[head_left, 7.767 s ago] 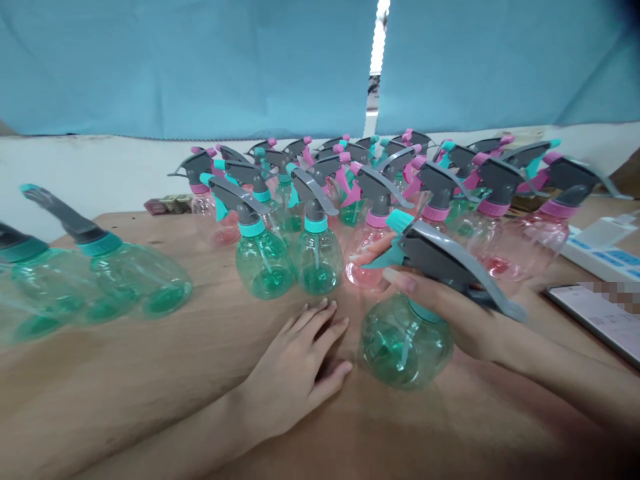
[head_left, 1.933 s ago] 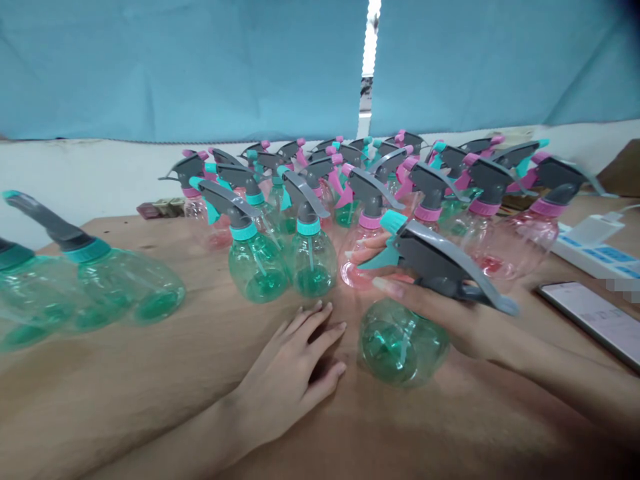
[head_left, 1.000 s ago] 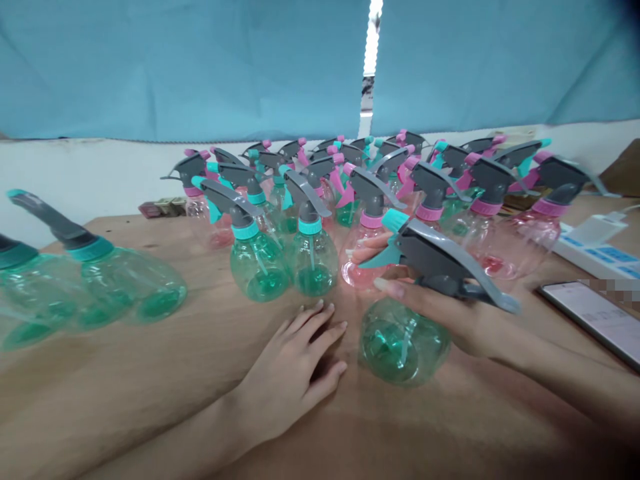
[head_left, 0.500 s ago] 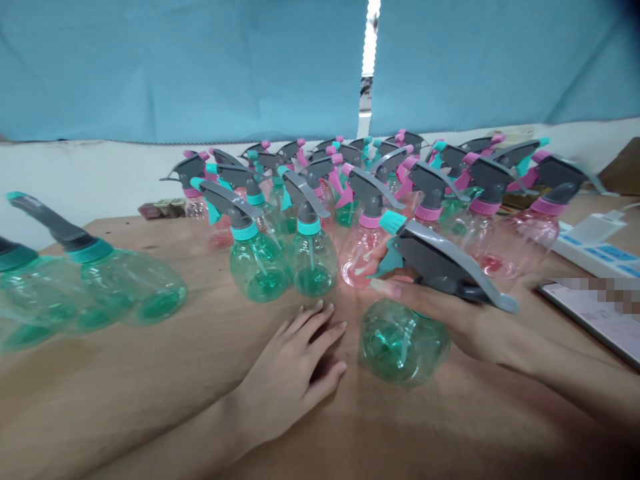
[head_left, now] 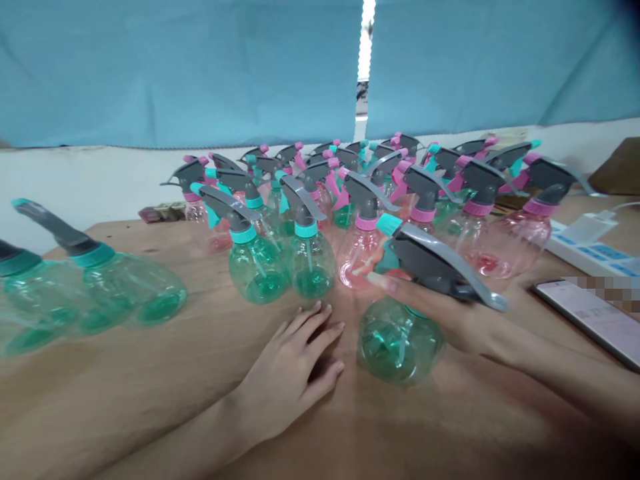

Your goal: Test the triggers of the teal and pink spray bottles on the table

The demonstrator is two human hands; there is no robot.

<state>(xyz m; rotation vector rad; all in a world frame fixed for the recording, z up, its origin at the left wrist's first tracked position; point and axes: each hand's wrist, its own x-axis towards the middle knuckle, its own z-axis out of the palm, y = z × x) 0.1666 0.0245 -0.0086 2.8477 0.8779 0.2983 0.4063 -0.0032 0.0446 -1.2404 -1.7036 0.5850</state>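
Note:
My right hand is wrapped round the neck of a green spray bottle, just below its grey trigger head with a turquoise nozzle. The bottle tilts a little, and most of my right fingers are hidden behind it. Flat on the wooden table lies my left hand, fingers spread and holding nothing. Just beyond its fingertips stand two green spray bottles with turquoise collars. A pink spray bottle stands behind the held one.
Several more pink and green spray bottles crowd the back of the table. Green bottles stand at the left. On the right are a phone and a white power strip with a plug. A blue curtain hangs behind.
The view has shifted slightly. My right hand still grips the green spray bottle in nearly the same place, and my left hand stays flat on the table.

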